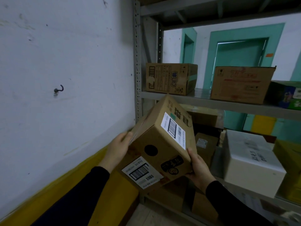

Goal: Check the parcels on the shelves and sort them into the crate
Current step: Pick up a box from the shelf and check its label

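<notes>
A brown cardboard parcel [160, 144] with two white barcode labels and a round black hole is held tilted in the air in front of the metal shelves [228, 104]. My left hand [118, 148] grips its left edge, with the thumb over the near face. My right hand [197, 169] grips its lower right corner from below and the side. No crate is in view.
Two brown cartons [169, 79] [241, 84] stand on the upper shelf. A white foam box [250, 162] and several small brown parcels [206, 144] sit on the lower shelf. More cartons [172, 196] lie on the bottom shelf. A white wall with a hook [59, 90] is at the left.
</notes>
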A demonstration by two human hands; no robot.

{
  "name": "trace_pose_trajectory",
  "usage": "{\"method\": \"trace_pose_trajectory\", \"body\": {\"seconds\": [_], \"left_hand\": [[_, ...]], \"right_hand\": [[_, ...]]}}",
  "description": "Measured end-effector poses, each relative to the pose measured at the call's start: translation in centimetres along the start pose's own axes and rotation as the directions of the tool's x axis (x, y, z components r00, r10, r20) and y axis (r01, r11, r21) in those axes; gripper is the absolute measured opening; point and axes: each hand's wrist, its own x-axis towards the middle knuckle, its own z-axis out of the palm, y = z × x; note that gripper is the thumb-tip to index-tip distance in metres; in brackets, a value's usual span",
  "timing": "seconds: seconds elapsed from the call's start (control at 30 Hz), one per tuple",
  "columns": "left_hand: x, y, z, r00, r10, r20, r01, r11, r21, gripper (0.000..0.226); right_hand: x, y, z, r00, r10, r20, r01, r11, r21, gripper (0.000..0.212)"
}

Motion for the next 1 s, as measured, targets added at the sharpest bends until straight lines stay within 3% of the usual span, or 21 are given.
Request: {"method": "trace_pose_trajectory", "body": {"seconds": [0.13,0.3,0.43,0.57,0.77,1.0], "left_hand": [[-0.5,2.6,2.0,0.983,0.029,0.179,-0.001,0.987,-0.158,0.056],[-0.8,1.5,2.7,0.992,-0.035,0.123,0.045,0.995,-0.085,0.04],[-1.2,-1.1,2.4,0.982,-0.125,0.14,0.141,0.983,-0.114,0.042],[-1.7,-2.3,2.2,0.969,-0.189,0.159,0.219,0.955,-0.199,0.047],[-1.9,-1.9,1.8,0.971,-0.194,0.141,0.223,0.947,-0.231,0.05],[-1.9,-0.2,1.7,0.989,-0.112,0.098,0.133,0.962,-0.239,0.04]], "right_hand": [[-0.7,1.0,2.0,0.996,-0.09,-0.003,0.09,0.993,-0.07,0.065],[-1.3,2.8,2.9,0.979,-0.204,0.018,0.203,0.961,-0.189,0.074],[-2.1,3.1,2.8,0.953,-0.288,0.093,0.302,0.916,-0.265,0.057],[-2.1,3.1,2.9,0.933,-0.329,0.147,0.359,0.877,-0.319,0.054],[-1.7,3.4,3.0,0.932,-0.331,0.146,0.36,0.888,-0.285,0.054],[-1.2,2.8,1.9,0.944,-0.312,0.105,0.325,0.932,-0.16,0.058]]}}
